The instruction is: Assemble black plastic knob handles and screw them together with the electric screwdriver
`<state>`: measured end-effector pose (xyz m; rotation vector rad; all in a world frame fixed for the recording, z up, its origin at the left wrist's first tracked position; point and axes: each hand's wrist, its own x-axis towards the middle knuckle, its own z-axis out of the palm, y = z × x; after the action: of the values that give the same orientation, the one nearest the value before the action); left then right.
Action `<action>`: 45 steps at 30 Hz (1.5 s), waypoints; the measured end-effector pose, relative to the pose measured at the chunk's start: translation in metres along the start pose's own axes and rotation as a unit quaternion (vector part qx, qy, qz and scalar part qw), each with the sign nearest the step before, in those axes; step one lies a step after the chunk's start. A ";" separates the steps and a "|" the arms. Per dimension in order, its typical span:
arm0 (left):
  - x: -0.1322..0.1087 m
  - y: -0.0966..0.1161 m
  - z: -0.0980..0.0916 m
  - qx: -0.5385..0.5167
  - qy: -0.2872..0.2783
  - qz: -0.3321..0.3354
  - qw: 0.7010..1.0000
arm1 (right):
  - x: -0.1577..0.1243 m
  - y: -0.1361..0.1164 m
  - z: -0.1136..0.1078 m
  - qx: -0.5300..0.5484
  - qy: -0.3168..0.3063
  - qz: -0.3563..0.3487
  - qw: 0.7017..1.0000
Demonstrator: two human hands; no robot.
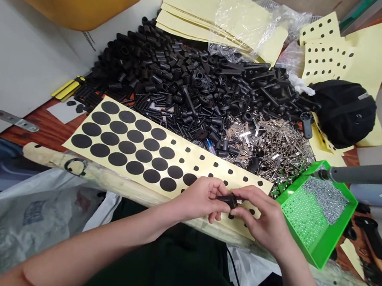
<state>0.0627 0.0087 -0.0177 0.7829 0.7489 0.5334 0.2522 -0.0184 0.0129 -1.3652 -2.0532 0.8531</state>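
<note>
Between my two hands, close to the table's front edge, is a small black plastic part point(226, 199). My left hand point(201, 196) pinches its left end between thumb and fingers. At its right end, the thumb and forefinger of my right hand point(266, 215) close around it, with a bit of shiny metal showing at the fingertips. Below both hands lies a yellow backing sheet point(172, 146) bearing large black round stickers and smaller black dots. Several small dots show around and under my fingers.
Behind the sheet are a heap of black plastic parts point(172, 72) and a pile of metal strips point(276, 145). A green tray point(320, 258) with small metal pieces stands right, under a grey metal bar point(375, 172). A yellow bin point(100, 2) is upper left; a black cap point(342, 112) lies right.
</note>
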 end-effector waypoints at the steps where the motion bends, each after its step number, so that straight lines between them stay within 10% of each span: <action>1: -0.001 -0.001 0.001 0.008 0.013 0.002 1.000 | 0.001 -0.002 0.001 0.008 -0.002 0.032 0.999; 7: -0.005 -0.008 0.004 0.067 0.047 0.034 0.996 | 0.003 -0.010 0.010 0.183 -0.011 0.293 0.938; 17: -0.001 -0.018 0.005 0.077 0.056 0.077 0.992 | 0.001 -0.024 0.003 0.129 0.022 0.277 0.952; 24: -0.005 -0.023 0.007 0.250 0.138 0.229 0.931 | 0.003 -0.030 0.011 0.223 -0.031 0.377 0.899; 31: -0.006 -0.019 0.008 0.130 0.116 0.143 0.974 | -0.010 -0.027 0.003 -0.001 0.044 0.116 0.992; 39: -0.008 -0.024 0.006 0.237 0.130 0.236 0.933 | -0.003 -0.029 0.009 0.120 -0.056 0.291 0.947; 45: -0.008 -0.017 0.007 0.160 0.107 0.184 0.964 | -0.015 -0.022 0.004 -0.073 0.024 0.006 0.997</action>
<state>0.0660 -0.0097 -0.0244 1.1910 0.9088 0.8552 0.2418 -0.0400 0.0251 -1.4629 -2.1077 0.6795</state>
